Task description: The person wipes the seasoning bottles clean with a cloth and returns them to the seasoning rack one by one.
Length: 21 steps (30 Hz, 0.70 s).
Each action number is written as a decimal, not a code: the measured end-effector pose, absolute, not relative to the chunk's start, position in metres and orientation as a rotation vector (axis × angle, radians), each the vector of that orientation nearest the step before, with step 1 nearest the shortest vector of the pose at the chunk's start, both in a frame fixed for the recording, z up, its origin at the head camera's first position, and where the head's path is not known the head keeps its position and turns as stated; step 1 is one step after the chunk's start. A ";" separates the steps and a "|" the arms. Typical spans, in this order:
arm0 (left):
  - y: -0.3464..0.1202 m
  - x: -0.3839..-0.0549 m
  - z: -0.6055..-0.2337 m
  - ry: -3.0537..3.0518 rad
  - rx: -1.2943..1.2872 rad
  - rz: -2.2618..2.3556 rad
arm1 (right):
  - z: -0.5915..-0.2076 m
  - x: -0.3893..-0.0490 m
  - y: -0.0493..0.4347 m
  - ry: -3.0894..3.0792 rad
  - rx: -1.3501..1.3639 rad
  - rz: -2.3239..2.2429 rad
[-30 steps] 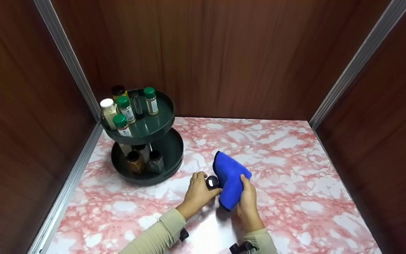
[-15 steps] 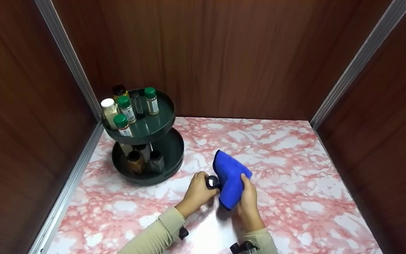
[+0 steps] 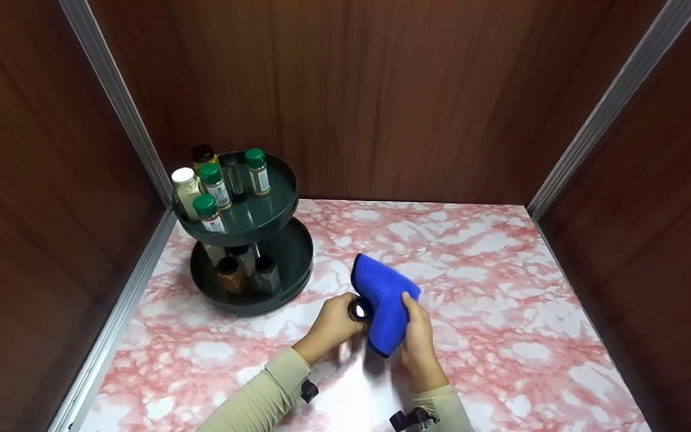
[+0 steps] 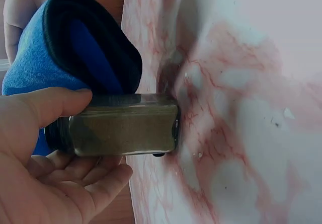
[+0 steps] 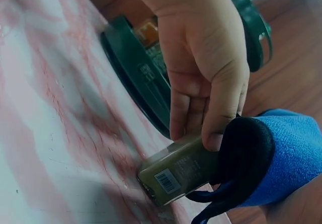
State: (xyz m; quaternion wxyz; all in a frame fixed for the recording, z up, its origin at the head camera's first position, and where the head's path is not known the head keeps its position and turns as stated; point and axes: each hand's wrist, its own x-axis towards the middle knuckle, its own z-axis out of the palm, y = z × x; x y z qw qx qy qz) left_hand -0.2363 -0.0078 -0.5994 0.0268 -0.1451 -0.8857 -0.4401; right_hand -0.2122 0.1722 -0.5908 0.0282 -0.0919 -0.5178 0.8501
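Note:
My left hand (image 3: pixel 332 324) grips a square clear spice jar (image 4: pixel 123 128) near its black lid (image 3: pixel 360 309). The jar stands upright close over the table, with a greenish-brown filling and a barcode label on one side in the right wrist view. In my right hand (image 3: pixel 418 336) is a folded blue cleaning cloth (image 3: pixel 386 294) with black edging, thumb on its near face. The cloth lies right against the jar's lid and upper side. In the right wrist view, the cloth (image 5: pixel 292 148) hides the jar's top, and little of my right hand shows.
A dark green two-tier turntable (image 3: pixel 288 210) stands at the left. Its upper tier holds several jars, some with green lids (image 3: pixel 255 157), one with a white lid (image 3: pixel 183 175). Dark-lidded jars (image 3: pixel 266 276) stand below. Wooden panels (image 3: pixel 381 102) enclose the red-and-white marbled table (image 3: pixel 501 312).
My right hand and the cloth have shifted slightly left, and the cloth overlaps the jar's lid edge more. My left hand, with the jar, has moved only a little left.

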 end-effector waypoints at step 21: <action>-0.012 -0.241 -0.598 -2.757 -0.438 -1.457 | -0.600 -0.213 0.166 -1.763 -0.380 2.591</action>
